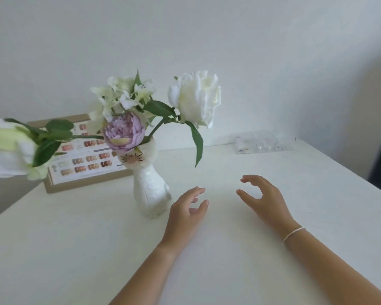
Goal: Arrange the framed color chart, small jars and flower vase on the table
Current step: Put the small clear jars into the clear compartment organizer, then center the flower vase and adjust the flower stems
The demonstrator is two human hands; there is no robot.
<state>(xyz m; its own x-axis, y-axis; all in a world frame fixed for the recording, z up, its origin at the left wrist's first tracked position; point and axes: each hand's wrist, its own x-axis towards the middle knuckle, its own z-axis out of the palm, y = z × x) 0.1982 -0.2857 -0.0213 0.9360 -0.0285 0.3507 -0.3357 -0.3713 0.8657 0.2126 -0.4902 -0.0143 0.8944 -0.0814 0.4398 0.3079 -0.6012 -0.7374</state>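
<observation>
A white cat-shaped flower vase (151,188) stands upright on the white table (75,249), holding white and lilac flowers (194,97). Behind it at the left, the framed color chart (86,170) leans against the wall, partly hidden by the blooms. My left hand (186,211) hovers just right of the vase's base, fingers apart, apart from it and holding nothing. My right hand (263,198) is open further right, above bare table. Small clear jars (264,143) sit at the far right by the wall, too blurred to count.
The jars seem to rest in a clear tray (288,148) near the table's back right corner. The table's right edge (361,175) runs diagonally, with dark floor beyond it. A white wall rises close behind everything.
</observation>
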